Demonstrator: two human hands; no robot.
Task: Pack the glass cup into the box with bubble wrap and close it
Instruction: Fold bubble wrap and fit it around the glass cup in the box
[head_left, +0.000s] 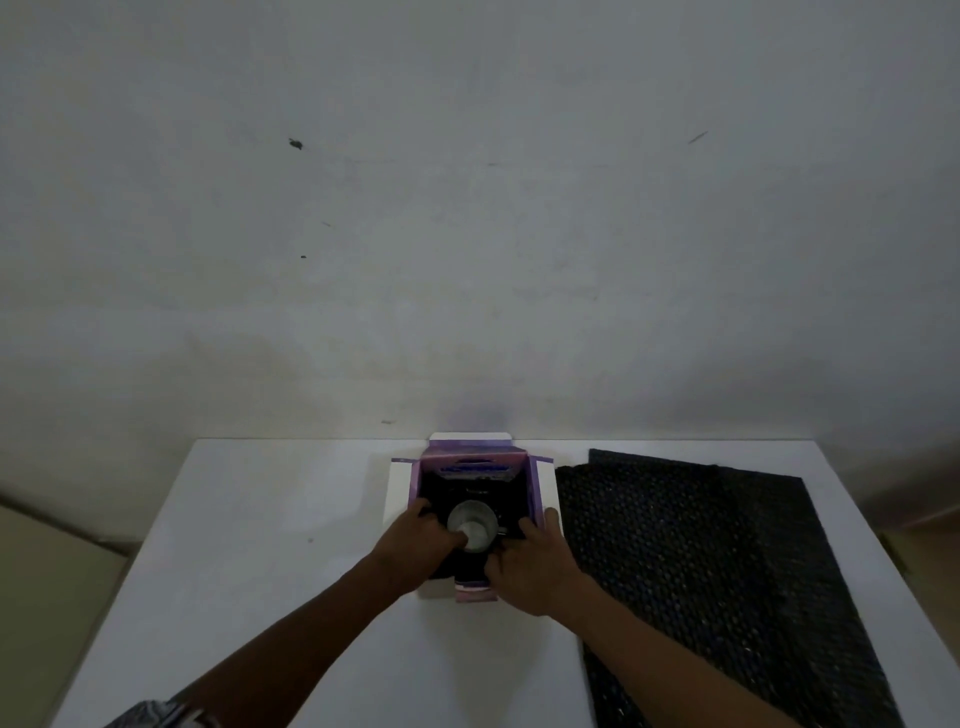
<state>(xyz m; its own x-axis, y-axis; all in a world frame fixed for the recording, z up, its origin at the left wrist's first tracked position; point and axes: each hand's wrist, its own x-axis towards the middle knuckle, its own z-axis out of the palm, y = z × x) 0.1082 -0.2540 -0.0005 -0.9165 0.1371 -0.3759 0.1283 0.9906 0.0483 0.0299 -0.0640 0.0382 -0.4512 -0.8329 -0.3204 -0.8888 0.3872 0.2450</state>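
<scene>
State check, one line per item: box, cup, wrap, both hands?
box: open, flaps spread, dark lining inside
glass cup: upright inside box
bubble wrap sheet: flat on table, right of box
left hand: on cup
right hand: at box's right edge

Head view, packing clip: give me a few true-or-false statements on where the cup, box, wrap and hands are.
1. The glass cup sits inside the open box. True.
2. The box flaps are closed. False: they are spread open.
3. Black bubble wrap lies on the table to the box's right. True.
4. Only one hand is at the box. False: the left hand and right hand both are.
5. The cup lies on the bare table. False: it is in the box.
</scene>
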